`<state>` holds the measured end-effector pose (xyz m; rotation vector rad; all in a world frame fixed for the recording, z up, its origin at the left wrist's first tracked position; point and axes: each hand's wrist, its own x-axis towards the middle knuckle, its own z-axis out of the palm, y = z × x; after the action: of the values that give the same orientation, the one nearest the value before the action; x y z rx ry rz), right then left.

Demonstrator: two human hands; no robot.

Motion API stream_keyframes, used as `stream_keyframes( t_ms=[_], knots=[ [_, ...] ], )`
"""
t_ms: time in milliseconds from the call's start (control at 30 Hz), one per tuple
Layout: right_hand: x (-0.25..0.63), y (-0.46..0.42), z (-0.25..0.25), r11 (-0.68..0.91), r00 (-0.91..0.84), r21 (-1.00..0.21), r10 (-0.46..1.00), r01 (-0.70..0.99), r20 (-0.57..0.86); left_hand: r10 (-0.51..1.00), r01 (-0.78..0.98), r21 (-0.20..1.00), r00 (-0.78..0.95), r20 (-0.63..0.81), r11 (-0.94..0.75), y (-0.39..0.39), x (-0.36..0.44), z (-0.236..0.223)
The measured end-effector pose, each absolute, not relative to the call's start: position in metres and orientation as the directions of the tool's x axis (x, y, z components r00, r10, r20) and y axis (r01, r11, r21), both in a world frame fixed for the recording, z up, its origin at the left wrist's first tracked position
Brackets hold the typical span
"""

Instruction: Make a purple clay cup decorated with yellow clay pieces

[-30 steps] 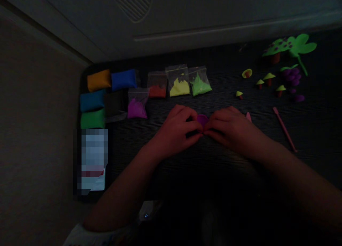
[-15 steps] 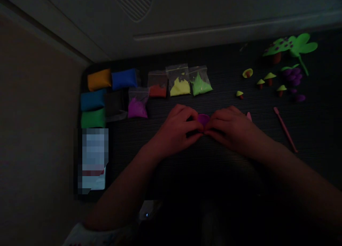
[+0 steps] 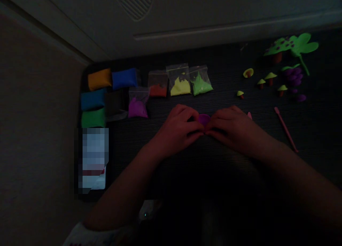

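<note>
On the left of the dark table (image 3: 221, 103) lies a lit, pixelated screen (image 3: 93, 155). Toward the right, a pink piece (image 3: 249, 115) is mostly hidden behind the right hand (image 3: 231, 124); beyond it come five yellow-capped mushrooms (image 3: 270, 76), a purple-dotted green mushroom (image 3: 279, 46), a pink tool (image 3: 286, 130), a purple cluster (image 3: 293, 75) and a green flower shape (image 3: 304, 45).

The left hand (image 3: 179, 128) reaches in from the near left, curled, thumb and fingers pinching the left side of a purple piece (image 3: 204, 119) at the centre; the right hand, from the near right, pinches its other side, fingertips almost meeting.

At far left sit teal (image 3: 93, 99), green (image 3: 93, 118), orange (image 3: 99, 79), dark (image 3: 113, 105) and blue packets (image 3: 124, 78); then clear bags hold purple (image 3: 137, 108), red-brown (image 3: 158, 90), yellow (image 3: 180, 87) and light green clay (image 3: 201, 86)
</note>
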<state>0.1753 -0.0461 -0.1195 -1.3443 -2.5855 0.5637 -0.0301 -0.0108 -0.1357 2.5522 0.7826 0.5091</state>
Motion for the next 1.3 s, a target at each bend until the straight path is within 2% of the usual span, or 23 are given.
stream_keyframes(
  t_ms=[767, 1300],
  knots=[
    [0.1818, -0.0411, -0.1168, 0.483, -0.58, -0.486, 0.812, 0.729, -0.062, 0.607, 0.443, 0.53, 0.773, 0.184, -0.724, -0.0092, -0.032, -0.1337],
    [0.1792, -0.0424, -0.118, 0.505, -0.581, -0.447, 0.813, 0.739, -0.042, 0.603, 0.435, 0.517, 0.77, 0.211, -0.737, -0.0102, -0.0309, -0.1365]
  ],
)
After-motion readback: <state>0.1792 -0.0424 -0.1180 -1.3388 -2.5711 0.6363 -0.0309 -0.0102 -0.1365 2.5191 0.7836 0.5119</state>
